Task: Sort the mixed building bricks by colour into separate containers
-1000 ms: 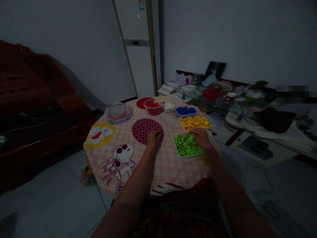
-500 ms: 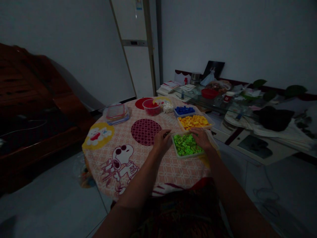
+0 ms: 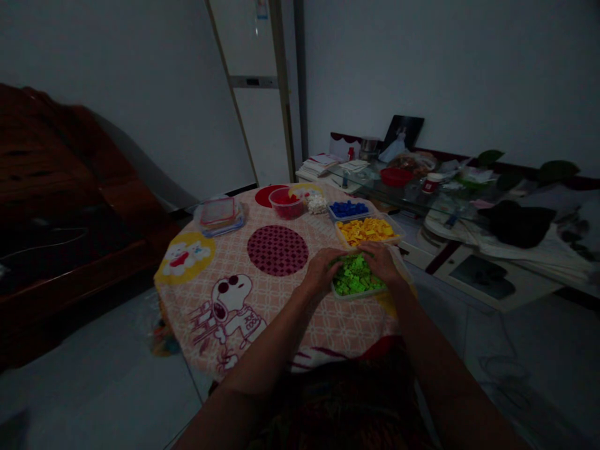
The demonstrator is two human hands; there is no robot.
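Note:
A clear plastic container filled with small green building bricks stands on the cloth-covered table in front of me. My left hand is closed on its left side, the thumb over the rim near the bricks. From the opposite side my right hand grips the right rim, its fingers curled over the far right corner. My palms hide parts of both side walls. Just behind lies a container of yellow bricks, and beyond it one with blue bricks.
Near the table's far edge are a round tub with red pieces and a bag of white pieces. Stacked lids lie at the left. A cluttered glass-topped cabinet runs along the wall.
My left hand has moved right, from beside the green bricks' container onto its left side. My right hand stays at the right rim, nearly unmoved.

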